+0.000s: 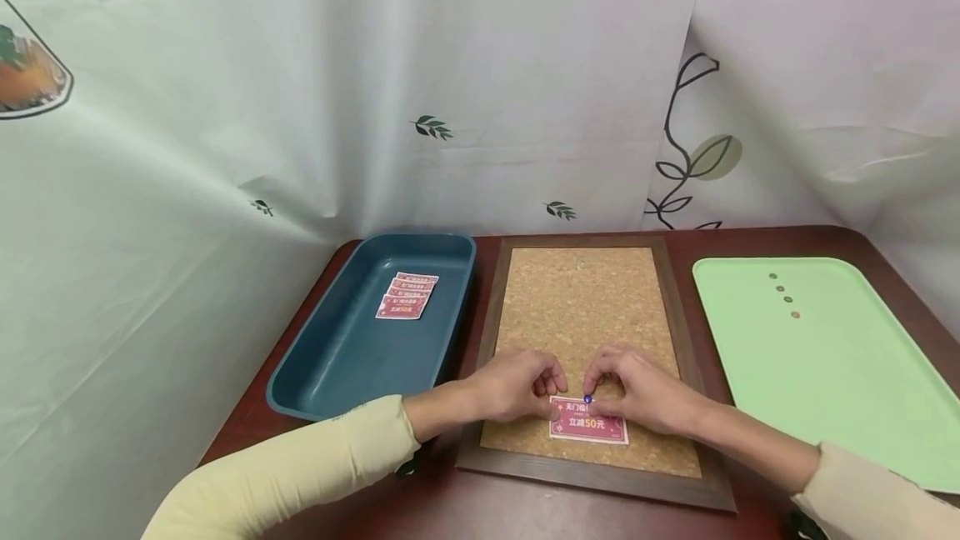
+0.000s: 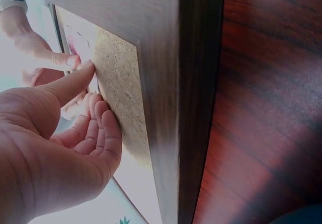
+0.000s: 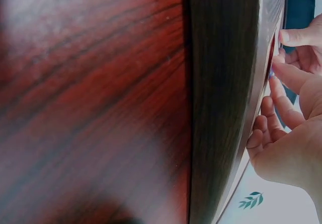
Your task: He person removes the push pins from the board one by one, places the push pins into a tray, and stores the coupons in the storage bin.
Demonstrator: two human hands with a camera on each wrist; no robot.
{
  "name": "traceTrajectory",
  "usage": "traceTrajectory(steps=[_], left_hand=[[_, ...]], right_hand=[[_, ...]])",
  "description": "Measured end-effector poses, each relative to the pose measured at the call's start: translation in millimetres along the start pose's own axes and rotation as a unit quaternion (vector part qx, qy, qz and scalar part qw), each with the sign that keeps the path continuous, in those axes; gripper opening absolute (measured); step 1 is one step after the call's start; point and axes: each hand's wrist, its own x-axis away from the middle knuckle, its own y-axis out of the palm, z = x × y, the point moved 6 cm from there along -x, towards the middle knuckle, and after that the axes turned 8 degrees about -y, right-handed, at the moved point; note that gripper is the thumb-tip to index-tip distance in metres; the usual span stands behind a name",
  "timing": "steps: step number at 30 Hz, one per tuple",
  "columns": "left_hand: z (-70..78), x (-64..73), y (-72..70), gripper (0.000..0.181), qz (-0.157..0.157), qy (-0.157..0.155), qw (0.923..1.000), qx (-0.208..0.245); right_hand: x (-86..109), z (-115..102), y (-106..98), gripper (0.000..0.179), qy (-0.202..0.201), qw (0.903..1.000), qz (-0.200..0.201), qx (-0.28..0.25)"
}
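A pink-and-white printed coupon (image 1: 592, 433) lies flat near the lower edge of a framed corkboard (image 1: 585, 315). Between thumb and forefinger, my right hand (image 1: 641, 386) pinches a blue push pin (image 1: 587, 398) at the coupon's top edge. In the right wrist view, the pin's blue head (image 3: 271, 74) shows between those fingertips, its point hidden. My left hand (image 1: 516, 382) rests at the coupon's left side, its thumb stretched to the edge. The left wrist view shows that hand's other fingers (image 2: 103, 128) loosely bent against the cork.
Left of the board, a dark blue basin (image 1: 330, 357) holds several overlapping coupons (image 1: 402, 307). On the right, a light green tray (image 1: 840, 390) carries several small round objects (image 1: 787, 299) in a row. The board's brown frame (image 1: 600, 477) lies on a reddish wooden table (image 1: 510, 515).
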Motion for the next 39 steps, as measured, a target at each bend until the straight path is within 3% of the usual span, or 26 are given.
traceTrajectory(steps=[22,39], left_hand=[[1.5,-0.1,0.9,0.020,-0.025,-0.016,0.9995,-0.010],[2.0,-2.7,0.1,0.019,-0.034,0.001,0.9994,-0.006]], right_hand=[[-3.0,-3.8,2.3,0.021,0.029,0.9990,-0.033,-0.007],[-2.9,-2.0,1.8,0.022,0.032,0.9989,-0.030,-0.019]])
